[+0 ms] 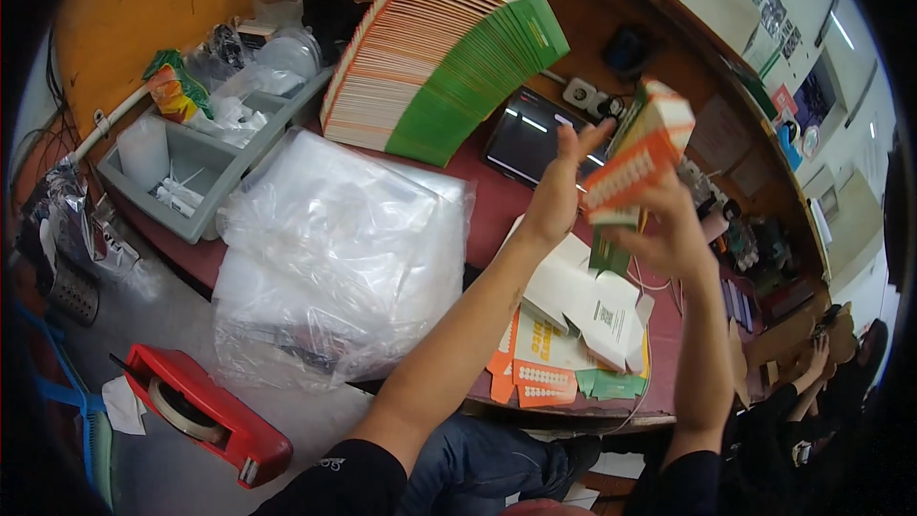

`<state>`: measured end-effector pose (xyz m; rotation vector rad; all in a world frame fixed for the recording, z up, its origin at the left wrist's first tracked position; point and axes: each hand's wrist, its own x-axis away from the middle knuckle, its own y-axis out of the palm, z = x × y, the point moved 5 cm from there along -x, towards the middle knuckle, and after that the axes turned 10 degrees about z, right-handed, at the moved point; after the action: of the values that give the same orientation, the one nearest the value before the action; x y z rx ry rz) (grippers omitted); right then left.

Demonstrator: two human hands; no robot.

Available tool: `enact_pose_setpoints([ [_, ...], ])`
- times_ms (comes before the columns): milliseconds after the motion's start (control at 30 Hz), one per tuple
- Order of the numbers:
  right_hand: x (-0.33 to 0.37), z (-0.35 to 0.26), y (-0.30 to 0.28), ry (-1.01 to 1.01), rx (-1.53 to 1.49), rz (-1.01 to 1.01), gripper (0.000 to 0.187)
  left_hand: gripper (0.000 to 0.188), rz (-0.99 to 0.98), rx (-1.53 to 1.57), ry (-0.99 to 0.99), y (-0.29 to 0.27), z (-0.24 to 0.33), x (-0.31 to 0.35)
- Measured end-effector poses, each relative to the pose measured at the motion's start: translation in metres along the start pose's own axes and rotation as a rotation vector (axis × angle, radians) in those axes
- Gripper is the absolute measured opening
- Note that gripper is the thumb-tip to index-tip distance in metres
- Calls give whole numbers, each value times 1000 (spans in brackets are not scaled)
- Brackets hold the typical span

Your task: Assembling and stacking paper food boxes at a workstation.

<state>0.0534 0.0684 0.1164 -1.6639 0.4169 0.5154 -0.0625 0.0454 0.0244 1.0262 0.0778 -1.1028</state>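
A small folded carton (632, 172) in orange, white and green is raised above the right part of the table, somewhat blurred. My right hand (669, 225) grips it from its near right side, fingers bent against the orange face. My left hand (562, 186) is just left of the carton, thumb up and fingers stretched apart; I see nothing held in it. Below both hands lie a white carton with flaps unfolded (587, 311) and several flat orange and green carton pieces (544, 377).
A tall fanned stack of flat cartons (449, 57) stands at the back. Clear plastic bags (334, 239) cover the table's left part, beside a grey divided bin (205, 177). A red tape dispenser (205, 416) sits front left. A dark screen (525, 134) is behind my hands; another person's hands (815, 358) show far right.
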Motion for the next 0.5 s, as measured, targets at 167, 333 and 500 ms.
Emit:
enact_pose_setpoints([
  [167, -116, 13, -18, -387, 293, 368, 30, 78, 343, -146, 221, -8, 47, 5],
  [333, -214, 36, 2, -358, 248, 519, 19, 73, 499, -147, 91, -48, 25, 1],
  [500, -251, 57, 56, -161, 114, 318, 23, 63, 546, -34, 20, -62, 8, -2],
])
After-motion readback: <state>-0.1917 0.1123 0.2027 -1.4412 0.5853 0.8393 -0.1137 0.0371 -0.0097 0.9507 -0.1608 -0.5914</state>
